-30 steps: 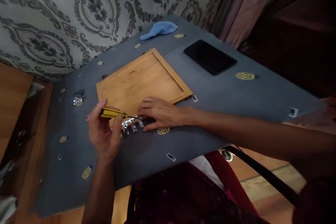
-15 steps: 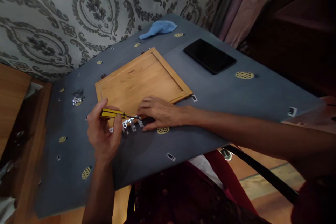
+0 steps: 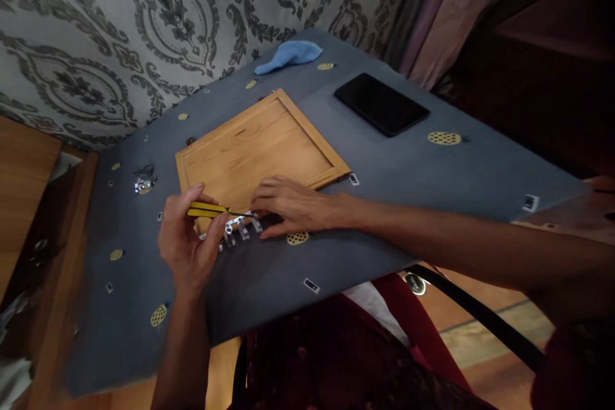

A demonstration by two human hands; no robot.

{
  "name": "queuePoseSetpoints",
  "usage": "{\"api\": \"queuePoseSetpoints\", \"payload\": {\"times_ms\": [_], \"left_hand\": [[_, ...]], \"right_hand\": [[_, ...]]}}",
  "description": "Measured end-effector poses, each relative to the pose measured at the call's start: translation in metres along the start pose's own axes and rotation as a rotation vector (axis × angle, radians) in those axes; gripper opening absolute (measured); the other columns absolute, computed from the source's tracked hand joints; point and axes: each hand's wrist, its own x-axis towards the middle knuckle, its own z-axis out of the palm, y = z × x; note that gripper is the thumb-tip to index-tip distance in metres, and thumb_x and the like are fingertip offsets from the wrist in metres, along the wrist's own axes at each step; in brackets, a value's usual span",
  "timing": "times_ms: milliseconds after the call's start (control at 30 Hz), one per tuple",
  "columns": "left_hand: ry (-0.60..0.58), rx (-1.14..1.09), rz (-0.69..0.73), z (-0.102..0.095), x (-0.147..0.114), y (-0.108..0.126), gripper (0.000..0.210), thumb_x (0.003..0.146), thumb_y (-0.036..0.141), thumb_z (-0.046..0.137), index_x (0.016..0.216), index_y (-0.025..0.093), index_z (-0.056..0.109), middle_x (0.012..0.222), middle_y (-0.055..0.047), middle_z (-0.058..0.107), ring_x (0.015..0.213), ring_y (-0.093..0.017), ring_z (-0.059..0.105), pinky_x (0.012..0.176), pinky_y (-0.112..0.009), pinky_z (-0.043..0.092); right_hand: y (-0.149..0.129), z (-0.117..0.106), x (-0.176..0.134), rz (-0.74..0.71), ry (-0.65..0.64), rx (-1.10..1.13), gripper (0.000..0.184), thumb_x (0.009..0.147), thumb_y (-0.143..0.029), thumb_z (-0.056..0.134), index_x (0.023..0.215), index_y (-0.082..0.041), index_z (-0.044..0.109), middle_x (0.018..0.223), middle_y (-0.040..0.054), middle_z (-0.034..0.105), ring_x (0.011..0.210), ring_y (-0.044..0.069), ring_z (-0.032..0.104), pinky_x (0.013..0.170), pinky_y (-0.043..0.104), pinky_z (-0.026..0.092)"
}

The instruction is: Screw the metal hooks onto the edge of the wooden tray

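My left hand [image 3: 189,246] is closed around the yellow handle of a screwdriver [image 3: 207,210]. The shaft points right, and its tip meets a metal hook rail [image 3: 243,225] along the near edge of a framed wooden panel [image 3: 245,147]. Several silvery hooks stick out from the rail towards me. From the right, my right hand [image 3: 298,206] bends its fingers over the panel's near edge, by the rail and the screwdriver tip. Its thumb lies lower, beside the last hook. The part of the rail under this hand is hidden.
A black tablet or phone [image 3: 382,104] lies beyond the panel to the right. At the back is a crumpled blue cloth [image 3: 289,56]. Small metal pieces [image 3: 143,184] sit left of the panel, on the grey pineapple-print table cover [image 3: 259,298]. A patterned wall [image 3: 173,19] borders the far side.
The screwdriver handle has turned a little in my left hand, whose fingers have shifted slightly. My right hand keeps its place at the panel edge.
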Motion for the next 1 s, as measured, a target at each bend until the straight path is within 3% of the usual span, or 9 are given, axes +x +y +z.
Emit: {"api": "queuePoseSetpoints", "payload": {"times_ms": [200, 400, 667, 867, 1000], "left_hand": [[0.109, 0.116, -0.069, 0.0024, 0.0013, 0.0032, 0.041, 0.086, 0.018, 0.073, 0.124, 0.03, 0.065, 0.1, 0.0, 0.063, 0.082, -0.011, 0.062, 0.072, -0.024, 0.054], [0.062, 0.014, -0.101, 0.0039, 0.0011, 0.0075, 0.047, 0.086, 0.017, 0.072, 0.129, 0.029, 0.06, 0.114, -0.002, 0.062, 0.089, -0.013, 0.07, 0.081, -0.028, 0.06], [-0.077, 0.063, -0.003, 0.0106, -0.0006, 0.0054, 0.039, 0.092, 0.02, 0.065, 0.129, 0.026, 0.054, 0.101, -0.003, 0.065, 0.09, -0.014, 0.068, 0.076, -0.028, 0.059], [-0.048, 0.123, 0.03, 0.0064, 0.0034, 0.001, 0.04, 0.086, 0.02, 0.073, 0.124, 0.028, 0.061, 0.105, -0.001, 0.065, 0.087, -0.012, 0.064, 0.07, -0.023, 0.056], [-0.073, 0.097, -0.024, 0.0037, 0.0031, 0.0003, 0.04, 0.088, 0.022, 0.071, 0.126, 0.028, 0.062, 0.113, -0.003, 0.067, 0.092, -0.014, 0.067, 0.078, -0.029, 0.059]], "right_hand": [[-0.0002, 0.0004, 0.0007, 0.012, -0.021, -0.014, 0.041, 0.088, -0.048, 0.07, 0.108, -0.013, 0.066, 0.107, 0.0091, 0.066, 0.102, 0.024, 0.054, 0.09, 0.035, 0.038], [0.0004, 0.0013, 0.0017, -0.002, -0.011, -0.023, 0.041, 0.089, -0.051, 0.068, 0.104, -0.013, 0.066, 0.104, 0.0092, 0.066, 0.099, 0.023, 0.054, 0.087, 0.035, 0.039], [-0.0005, 0.0007, 0.0021, -0.01, 0.012, -0.065, 0.039, 0.088, -0.05, 0.07, 0.102, -0.013, 0.066, 0.1, 0.0086, 0.066, 0.096, 0.024, 0.054, 0.086, 0.035, 0.039], [-0.0016, -0.0008, 0.0015, -0.02, 0.005, -0.05, 0.037, 0.089, -0.048, 0.069, 0.102, -0.013, 0.066, 0.098, 0.0084, 0.066, 0.095, 0.023, 0.054, 0.085, 0.035, 0.039], [-0.0015, -0.0022, 0.0011, 0.001, -0.012, -0.028, 0.043, 0.086, -0.052, 0.072, 0.101, -0.012, 0.066, 0.101, 0.0099, 0.066, 0.097, 0.024, 0.055, 0.088, 0.035, 0.041]]}}
